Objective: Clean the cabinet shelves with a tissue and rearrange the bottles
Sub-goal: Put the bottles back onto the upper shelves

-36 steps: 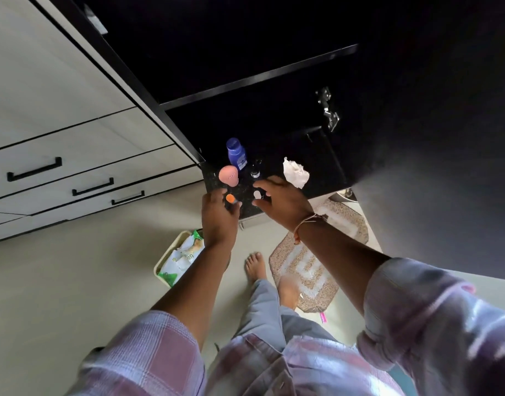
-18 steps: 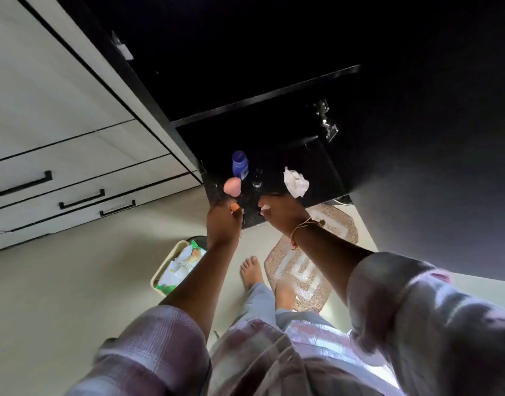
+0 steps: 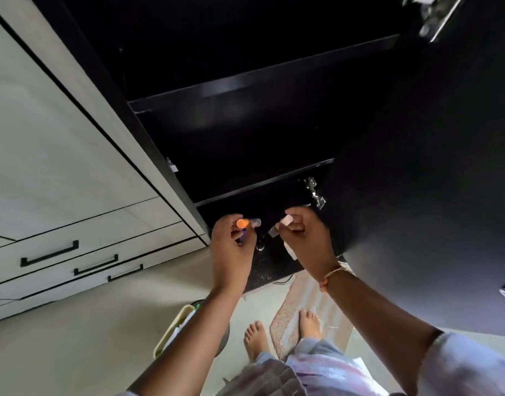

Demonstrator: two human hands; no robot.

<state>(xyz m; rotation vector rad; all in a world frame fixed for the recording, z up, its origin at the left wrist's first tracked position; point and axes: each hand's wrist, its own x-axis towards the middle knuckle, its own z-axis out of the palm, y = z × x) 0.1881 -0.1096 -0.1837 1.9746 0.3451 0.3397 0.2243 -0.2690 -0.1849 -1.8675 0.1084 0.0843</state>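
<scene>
Two hands are raised in front of the open dark cabinet [image 3: 245, 144], close together but not touching. The left hand [image 3: 232, 247] is curled around small items: an orange-capped bottle [image 3: 242, 223] pokes out above the fingers, a small clear piece [image 3: 255, 222] sits just to its right, and a bit of purple shows lower down inside the same grip. That grip is closed tight around them. The right hand [image 3: 305, 238] is also closed, pinching a pale pink item [image 3: 288, 220] at the fingertips, with a small greyish bottle [image 3: 273, 231] sticking out to the left of the knuckles; something white trails down beneath the palm, though I cannot tell what it is. A thin cord bracelet [image 3: 330, 277] circles the right wrist.

Both hands hover at the level of the lower shelf edge [image 3: 262, 181], near the cabinet's front, with a metal hinge [image 3: 314, 192] just up and right of the right hand. Between the hands, lower down, a small shiny round object [image 3: 260, 247] rests on the dark speckled surface [image 3: 262, 272].

To the left stand pale drawers [image 3: 74, 224] with black handles. Below, on the floor [image 3: 74, 338], bare feet stand beside a patterned mat [image 3: 302, 304], and a cream basket [image 3: 174, 330] sits near the left forearm.
</scene>
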